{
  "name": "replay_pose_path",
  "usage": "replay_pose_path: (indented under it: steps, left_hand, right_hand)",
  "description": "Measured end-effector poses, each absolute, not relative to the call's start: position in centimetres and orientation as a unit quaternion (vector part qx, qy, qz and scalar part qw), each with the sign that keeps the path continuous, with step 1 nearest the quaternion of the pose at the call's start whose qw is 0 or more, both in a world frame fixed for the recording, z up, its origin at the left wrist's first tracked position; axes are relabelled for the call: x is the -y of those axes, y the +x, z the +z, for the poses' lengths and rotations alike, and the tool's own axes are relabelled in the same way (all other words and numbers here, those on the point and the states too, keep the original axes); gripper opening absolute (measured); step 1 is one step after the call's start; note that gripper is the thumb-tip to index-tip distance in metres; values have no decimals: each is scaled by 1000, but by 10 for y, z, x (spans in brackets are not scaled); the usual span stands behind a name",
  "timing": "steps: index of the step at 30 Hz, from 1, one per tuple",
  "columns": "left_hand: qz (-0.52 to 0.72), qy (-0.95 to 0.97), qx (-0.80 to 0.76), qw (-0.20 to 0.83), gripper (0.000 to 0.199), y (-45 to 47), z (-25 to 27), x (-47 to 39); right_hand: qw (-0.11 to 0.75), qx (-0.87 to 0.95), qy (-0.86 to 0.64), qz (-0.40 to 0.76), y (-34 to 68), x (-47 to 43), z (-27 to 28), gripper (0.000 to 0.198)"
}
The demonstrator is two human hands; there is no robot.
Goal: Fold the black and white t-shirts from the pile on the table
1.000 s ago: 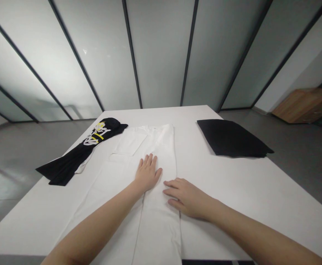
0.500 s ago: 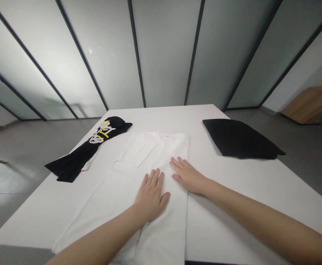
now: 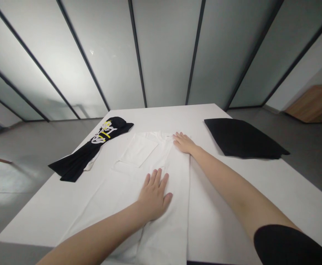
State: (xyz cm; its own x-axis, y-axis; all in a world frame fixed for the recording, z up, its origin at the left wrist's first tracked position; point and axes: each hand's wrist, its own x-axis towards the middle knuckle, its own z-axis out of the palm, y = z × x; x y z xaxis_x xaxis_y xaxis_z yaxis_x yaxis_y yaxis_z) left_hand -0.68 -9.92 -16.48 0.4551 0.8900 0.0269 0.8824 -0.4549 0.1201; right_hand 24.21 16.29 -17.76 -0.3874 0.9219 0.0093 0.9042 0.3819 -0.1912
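Observation:
A white T-shirt (image 3: pixel 122 195) lies spread on the white table, its right side folded inward along a straight edge and one sleeve laid out flat at the upper left. My left hand (image 3: pixel 154 195) rests palm down on the middle of the shirt, fingers spread. Farther up, my right hand (image 3: pixel 183 142) lies flat near the collar and the folded shoulder edge, fingers stretched out. Neither hand grips the fabric. The shirt's lower left part is partly hidden by my left forearm.
On the table's (image 3: pixel 227 206) left edge lies a black garment (image 3: pixel 94 147) with white and yellow print. A folded black cloth (image 3: pixel 241 138) sits at the right, reaching the edge. Frosted glass panels (image 3: pixel 166 55) stand behind, and a wooden piece (image 3: pixel 312 103) is at far right.
My right hand has slid up the shirt, away from me, from its middle to near the collar. The left hand stays in about the same place on the cloth.

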Motion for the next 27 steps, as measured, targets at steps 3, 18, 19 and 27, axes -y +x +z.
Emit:
replay_pose_path:
  steps: [3, 18, 19, 27]
  left_hand:
    - [21, 857, -512, 46, 71, -2, -152, 92]
    - [129, 834, -533, 61, 36, -2, -149, 37]
    - [131, 833, -534, 65, 36, -2, -148, 37]
    - [163, 815, -545, 106, 41, -2, -148, 33]
  right_hand:
    - [61, 819, -566, 71, 244, -176, -179, 63]
    - [155, 805, -570, 63, 247, -183, -168, 29]
    - [157, 805, -568, 59, 246, -183, -166, 27]
    - [150, 851, -500, 49, 248, -182, -158, 34]
